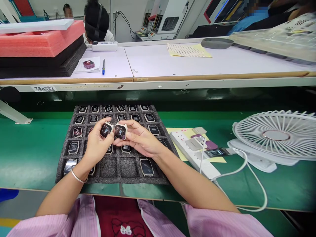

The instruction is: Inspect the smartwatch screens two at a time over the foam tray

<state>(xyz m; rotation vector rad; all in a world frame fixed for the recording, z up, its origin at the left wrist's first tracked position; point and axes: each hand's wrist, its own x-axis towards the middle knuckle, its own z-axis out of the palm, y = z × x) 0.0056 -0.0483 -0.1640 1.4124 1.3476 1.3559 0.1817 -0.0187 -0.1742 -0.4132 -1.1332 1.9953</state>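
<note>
My left hand (97,141) is closed around a strapless smartwatch (106,130) with a lit screen. Beside it, my right hand (138,138) grips a second smartwatch (120,131) by its edges, also lit. The two watches are held side by side, faces up, above a dark grey foam tray (108,169). Rows of pockets in the tray carry several more watch bodies, most showing white text. One watch (146,167) at the front right has a dark screen. Two front pockets between the watches hold nothing. My hands and forearms hide some of the pockets.
Right of the tray lie a white power strip (195,154), a small black device (217,152) on a cable, and a white fan (274,135). Behind, a raised shelf (153,65) bears pink foam (41,41), a pen (103,67) and a yellow sheet (189,50). Other people sit beyond.
</note>
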